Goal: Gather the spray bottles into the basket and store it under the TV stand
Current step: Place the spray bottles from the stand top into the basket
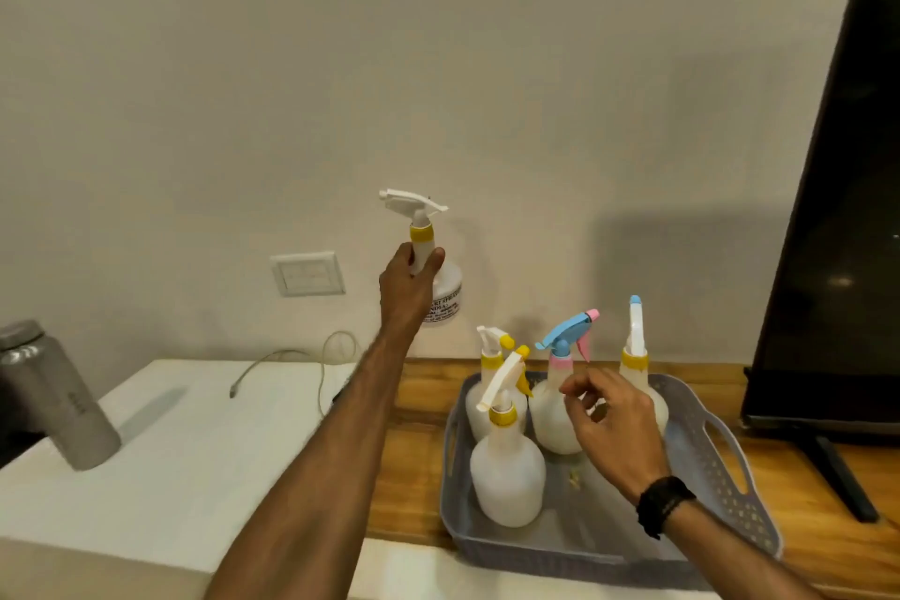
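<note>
My left hand [408, 287] is shut around the neck of a white spray bottle [440, 280] with a yellow collar and white trigger, held in the air above the stand, left of the basket. A grey plastic basket [721, 492] sits on the wooden TV stand [414, 453]. Several spray bottles stand upright in it: a near one with a white trigger [506, 468], one behind it [489, 380], a blue-and-pink-headed one [555, 414], and one at the back right [635, 356]. My right hand [613, 429] hovers over the basket, fingers loosely curled, holding nothing.
A white surface [170, 463] lies to the left with a grey metal flask [53, 400] and a thin cable [292, 365] on it. A wall switch plate [308, 274] is behind. The black TV [837, 210] stands at the right on its leg [842, 477].
</note>
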